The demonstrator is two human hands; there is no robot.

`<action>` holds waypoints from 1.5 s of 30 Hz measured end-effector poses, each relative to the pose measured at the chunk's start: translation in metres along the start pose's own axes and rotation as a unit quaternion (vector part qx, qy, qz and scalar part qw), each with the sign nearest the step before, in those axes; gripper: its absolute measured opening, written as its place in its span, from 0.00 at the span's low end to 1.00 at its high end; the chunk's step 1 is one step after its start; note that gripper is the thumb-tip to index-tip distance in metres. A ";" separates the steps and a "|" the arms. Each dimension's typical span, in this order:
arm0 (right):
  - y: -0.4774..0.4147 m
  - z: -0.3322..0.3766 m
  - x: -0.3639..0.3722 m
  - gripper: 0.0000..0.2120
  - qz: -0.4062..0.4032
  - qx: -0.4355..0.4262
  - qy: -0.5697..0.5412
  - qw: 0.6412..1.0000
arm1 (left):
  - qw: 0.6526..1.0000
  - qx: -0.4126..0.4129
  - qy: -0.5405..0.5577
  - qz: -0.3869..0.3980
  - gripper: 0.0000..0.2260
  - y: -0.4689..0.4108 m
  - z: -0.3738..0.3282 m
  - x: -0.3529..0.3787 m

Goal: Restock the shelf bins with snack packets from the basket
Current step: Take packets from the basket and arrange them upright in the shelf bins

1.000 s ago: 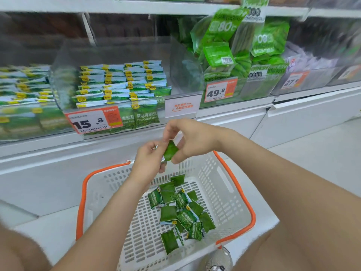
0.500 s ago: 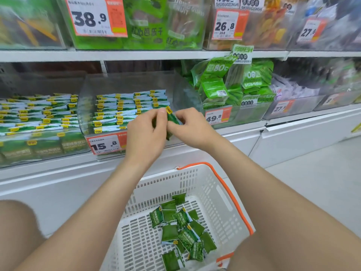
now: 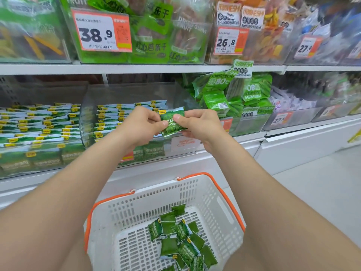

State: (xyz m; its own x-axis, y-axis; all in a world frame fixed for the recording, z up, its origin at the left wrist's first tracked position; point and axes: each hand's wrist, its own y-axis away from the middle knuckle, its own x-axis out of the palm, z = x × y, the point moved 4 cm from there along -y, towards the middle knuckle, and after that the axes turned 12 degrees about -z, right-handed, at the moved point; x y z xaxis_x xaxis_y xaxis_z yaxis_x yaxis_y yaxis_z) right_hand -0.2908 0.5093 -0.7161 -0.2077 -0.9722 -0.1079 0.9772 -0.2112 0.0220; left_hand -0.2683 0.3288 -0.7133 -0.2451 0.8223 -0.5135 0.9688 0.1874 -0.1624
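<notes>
**One packet held at the bin**

On the shelf (image 3: 156,69), a clear bin (image 3: 129,94) holds flat stacks (image 3: 117,122) of green-and-white packs. Below it, a white, orange-rimmed basket (image 3: 214,202) holds loose packets (image 3: 181,237). The left hand (image 3: 140,126) and right hand (image 3: 199,124) pinch one green packet (image 3: 172,122) between them, in front of the bin.

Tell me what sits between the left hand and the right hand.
In the head view, one green snack packet spans the gap: the left hand pinches its left edge and the right hand its right edge.
</notes>
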 end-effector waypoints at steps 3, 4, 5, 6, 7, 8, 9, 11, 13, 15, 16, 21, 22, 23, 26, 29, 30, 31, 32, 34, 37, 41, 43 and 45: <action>-0.007 0.001 0.006 0.20 -0.013 -0.042 0.034 0.998 | 0.997 0.042 -0.059 -0.007 0.04 -0.004 0.005 0.002; -0.012 0.003 0.008 0.19 -0.032 -0.079 0.055 0.995 | 0.992 0.066 -0.106 -0.020 0.05 -0.005 0.006 0.001; -0.017 0.006 0.008 0.17 -0.058 -0.127 0.081 0.987 | 0.983 0.088 -0.155 -0.035 0.09 -0.007 0.008 0.000; -0.022 0.008 0.009 0.15 -0.084 -0.175 0.112 0.975 | 0.974 0.102 -0.199 -0.044 0.12 -0.009 0.010 -0.001; -0.026 0.009 0.010 0.14 -0.104 -0.215 0.144 0.960 | 0.964 0.112 -0.236 -0.045 0.14 -0.011 0.012 -0.003; -0.031 0.008 0.012 0.12 -0.112 -0.244 0.179 0.946 | 0.957 0.114 -0.265 -0.031 0.16 -0.013 0.014 -0.003; -0.035 0.006 0.014 0.12 -0.109 -0.263 0.222 0.933 | 0.953 0.109 -0.284 -0.007 0.17 -0.014 0.017 -0.003; -0.042 0.002 0.021 0.11 -0.092 -0.284 0.318 0.900 | 0.949 0.091 -0.296 0.054 0.18 -0.015 0.020 -0.001; -0.047 0.001 0.029 0.12 -0.081 -0.288 0.363 0.882 | 0.946 0.084 -0.297 0.095 0.18 -0.016 0.021 0.000; -0.052 -0.001 0.038 0.14 -0.072 -0.277 0.385 0.878 | 0.942 0.080 -0.304 0.117 0.17 -0.021 0.025 0.000; -0.055 -0.004 0.044 0.14 -0.061 -0.267 0.406 0.872 | 0.940 0.075 -0.308 0.125 0.17 -0.023 0.028 -0.001; -0.073 -0.020 0.062 0.13 0.007 -0.187 0.451 0.873 | 0.934 0.078 -0.313 0.155 0.17 -0.030 0.033 -0.002; -0.077 -0.021 0.064 0.12 0.001 -0.180 0.455 0.872 | 0.934 0.080 -0.311 0.156 0.17 -0.031 0.033 -0.002; -0.080 -0.022 0.066 0.12 0.000 -0.173 0.461 0.871 | 0.934 0.080 -0.311 0.155 0.17 -0.031 0.034 -0.003; -0.085 -0.027 0.073 0.11 0.016 -0.159 0.477 0.864 | 0.932 0.085 -0.316 0.154 0.17 -0.033 0.036 -0.005; -0.087 -0.028 0.074 0.11 0.011 -0.157 0.464 0.872 | 0.931 0.091 -0.321 0.149 0.15 -0.033 0.037 -0.008; -0.087 -0.028 0.073 0.11 0.017 -0.151 0.458 0.876 | 0.932 0.091 -0.321 0.143 0.14 -0.032 0.036 -0.008; -0.084 -0.026 0.073 0.10 0.028 -0.147 0.457 0.877 | 0.933 0.090 -0.321 0.136 0.14 -0.030 0.036 -0.008; -0.082 -0.025 0.071 0.09 0.037 -0.151 0.456 0.877 | 0.933 0.091 -0.324 0.128 0.14 -0.029 0.035 -0.008; -0.074 -0.019 0.067 0.06 0.046 -0.177 0.444 0.877 | 0.931 0.100 -0.338 0.099 0.14 -0.025 0.032 -0.007; -0.052 -0.003 0.056 0.12 0.014 -0.254 0.415 0.874 | 0.930 0.139 -0.342 -0.004 0.13 -0.015 0.018 -0.009; -0.009 0.014 0.033 0.16 -0.031 -0.316 0.406 0.857 | 0.925 0.196 -0.301 -0.126 0.07 0.014 -0.011 -0.004; 0.008 0.009 0.019 0.15 0.005 -0.293 0.450 0.844 | 0.912 0.184 -0.339 -0.137 0.07 0.030 -0.019 0.004; 0.020 -0.007 0.006 0.14 0.094 -0.243 0.531 0.806 | 0.904 0.163 -0.386 -0.083 0.08 0.043 -0.016 0.019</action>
State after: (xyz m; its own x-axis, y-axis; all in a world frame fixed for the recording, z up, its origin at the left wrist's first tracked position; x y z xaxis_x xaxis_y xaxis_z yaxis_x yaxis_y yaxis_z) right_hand -0.2722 0.5002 -0.7228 -0.1510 -0.2931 -0.9441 0.9424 0.2457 -0.2270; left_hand -0.2312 0.3611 -0.7165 -0.4610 0.1548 -0.8738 0.8846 0.0021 -0.4663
